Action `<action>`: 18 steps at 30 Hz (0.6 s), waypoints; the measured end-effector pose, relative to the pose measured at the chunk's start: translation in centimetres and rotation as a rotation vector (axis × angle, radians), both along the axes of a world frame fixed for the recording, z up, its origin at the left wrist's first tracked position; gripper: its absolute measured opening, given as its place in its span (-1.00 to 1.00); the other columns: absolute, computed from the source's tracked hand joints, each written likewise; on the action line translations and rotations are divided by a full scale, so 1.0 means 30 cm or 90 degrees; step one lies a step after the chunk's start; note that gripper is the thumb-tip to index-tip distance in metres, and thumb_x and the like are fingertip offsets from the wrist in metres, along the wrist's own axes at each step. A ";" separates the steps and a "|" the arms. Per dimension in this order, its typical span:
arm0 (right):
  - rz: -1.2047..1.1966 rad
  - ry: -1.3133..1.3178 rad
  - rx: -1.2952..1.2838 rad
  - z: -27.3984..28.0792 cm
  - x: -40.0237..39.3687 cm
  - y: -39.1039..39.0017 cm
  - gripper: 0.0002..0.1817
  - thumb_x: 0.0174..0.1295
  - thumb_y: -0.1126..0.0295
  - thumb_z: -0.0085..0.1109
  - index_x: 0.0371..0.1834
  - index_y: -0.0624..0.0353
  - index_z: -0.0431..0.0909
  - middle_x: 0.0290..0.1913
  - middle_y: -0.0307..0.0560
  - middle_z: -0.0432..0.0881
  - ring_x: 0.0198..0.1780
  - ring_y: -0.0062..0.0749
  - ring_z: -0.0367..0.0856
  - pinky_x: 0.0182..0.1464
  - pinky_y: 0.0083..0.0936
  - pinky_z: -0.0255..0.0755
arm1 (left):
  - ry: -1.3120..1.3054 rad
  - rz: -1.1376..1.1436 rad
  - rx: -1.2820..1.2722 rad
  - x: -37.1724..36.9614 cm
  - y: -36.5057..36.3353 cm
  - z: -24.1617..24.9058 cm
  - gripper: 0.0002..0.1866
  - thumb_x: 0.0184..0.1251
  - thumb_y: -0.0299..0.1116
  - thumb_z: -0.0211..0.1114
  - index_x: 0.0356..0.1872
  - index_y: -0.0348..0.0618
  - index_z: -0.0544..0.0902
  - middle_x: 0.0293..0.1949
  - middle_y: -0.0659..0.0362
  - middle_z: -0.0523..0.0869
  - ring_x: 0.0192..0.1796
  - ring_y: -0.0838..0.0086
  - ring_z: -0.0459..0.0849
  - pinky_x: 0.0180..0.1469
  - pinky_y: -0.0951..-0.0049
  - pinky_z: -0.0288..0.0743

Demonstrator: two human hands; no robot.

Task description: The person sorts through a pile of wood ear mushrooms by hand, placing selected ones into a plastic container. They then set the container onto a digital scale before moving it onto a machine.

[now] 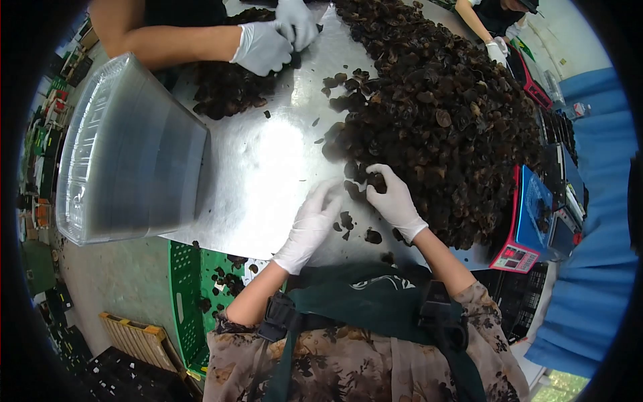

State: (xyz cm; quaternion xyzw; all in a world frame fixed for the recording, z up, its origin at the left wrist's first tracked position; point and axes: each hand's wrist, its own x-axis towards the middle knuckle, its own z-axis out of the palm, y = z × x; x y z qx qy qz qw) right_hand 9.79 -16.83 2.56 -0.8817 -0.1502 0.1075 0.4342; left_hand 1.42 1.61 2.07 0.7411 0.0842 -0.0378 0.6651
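Note:
Both my hands wear white gloves over a metal table [261, 154]. My left hand [313, 221] hovers over the bare metal, fingers curved and slightly apart, with nothing visible in them. My right hand [394, 201] is at the near left edge of a large pile of dark, wrinkled, fungus-like pieces [442, 120], its thumb and fingers curled round a dark piece [377, 182]. A few loose dark pieces [373, 236] lie between my hands and my apron.
A tall stack of clear plastic trays [134, 154] stands left. Across the table, a co-worker's gloved hands [264, 47] work by a smaller pile [231, 90]; another person [499, 27] is top right. A green crate [184, 295] sits below left, a blue-and-red box [526, 221] right.

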 end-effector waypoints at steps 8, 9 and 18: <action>0.123 0.054 -0.042 0.034 -0.027 0.019 -0.54 0.12 0.42 0.23 0.14 0.22 0.52 -0.06 0.13 0.65 -0.05 -0.02 0.67 0.04 -0.30 0.54 | -0.229 -0.126 0.499 -0.021 0.080 -0.013 -0.65 0.25 -0.32 0.31 0.06 -0.12 0.63 0.07 0.05 0.67 0.15 0.13 0.61 0.22 0.17 0.46; 0.109 0.089 -0.007 0.054 -0.030 0.012 -0.56 0.13 0.43 0.23 0.12 0.22 0.53 -0.07 0.11 0.66 -0.06 -0.05 0.67 0.02 -0.32 0.54 | -0.244 -0.105 0.507 -0.029 0.101 -0.026 -0.72 0.21 -0.30 0.34 -0.06 -0.13 0.67 0.03 0.08 0.67 0.11 0.16 0.62 0.14 0.19 0.50; 0.146 -0.080 -0.133 0.059 0.031 0.022 -0.43 0.16 0.41 0.22 0.31 0.09 0.42 -0.01 0.11 0.63 -0.09 -0.02 0.67 0.01 -0.25 0.54 | -0.188 -0.020 0.488 -0.029 0.152 0.010 -0.80 0.21 -0.37 0.34 -0.15 -0.14 0.69 -0.10 0.10 0.69 0.00 0.16 0.64 0.07 0.22 0.52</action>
